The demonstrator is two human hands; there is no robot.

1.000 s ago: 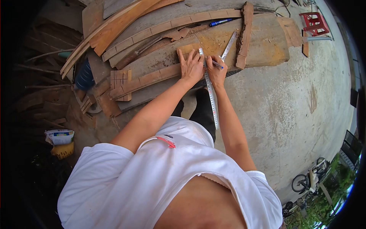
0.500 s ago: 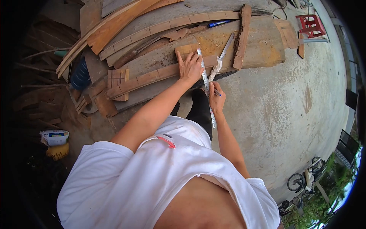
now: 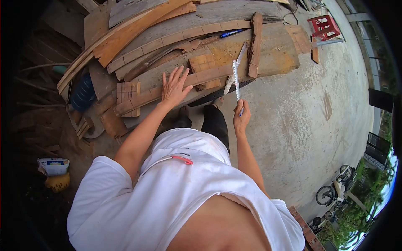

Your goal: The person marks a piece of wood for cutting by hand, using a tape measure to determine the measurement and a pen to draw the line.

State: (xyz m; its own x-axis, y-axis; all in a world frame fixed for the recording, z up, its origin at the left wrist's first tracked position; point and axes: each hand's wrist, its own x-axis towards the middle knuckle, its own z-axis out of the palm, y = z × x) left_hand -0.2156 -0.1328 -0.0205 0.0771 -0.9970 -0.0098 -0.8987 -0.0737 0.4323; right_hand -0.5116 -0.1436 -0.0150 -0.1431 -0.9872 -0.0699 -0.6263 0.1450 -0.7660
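My left hand (image 3: 173, 87), its fingers spread, is at the curved wooden strip (image 3: 144, 98), which has pencil-like marks across it. My right hand (image 3: 241, 116) is closed around a metal ruler (image 3: 236, 79) and also holds a blue pen (image 3: 240, 112). The ruler points away from me, its far end by the strip's right end. Under the strip are a square wood block (image 3: 202, 62) with drawn lines and another marked block (image 3: 124, 94). Close to the ruler lies a blade (image 3: 241, 53) with a pale wrapped handle (image 3: 229, 84).
A rough bark-edged piece (image 3: 254, 46) crosses the thick plank (image 3: 276, 54). Beyond are a blue marker (image 3: 230, 33) and a second marked curved strip (image 3: 180, 37). A blue water bottle (image 3: 85, 94) is at left, a red stool (image 3: 324, 27) at far right, and a motorbike (image 3: 337, 188) lower right.
My left hand has moved left along the strip, off the square block, its fingers spreading. My right hand has shifted the ruler right, to the strip's end. The view has moved slightly.
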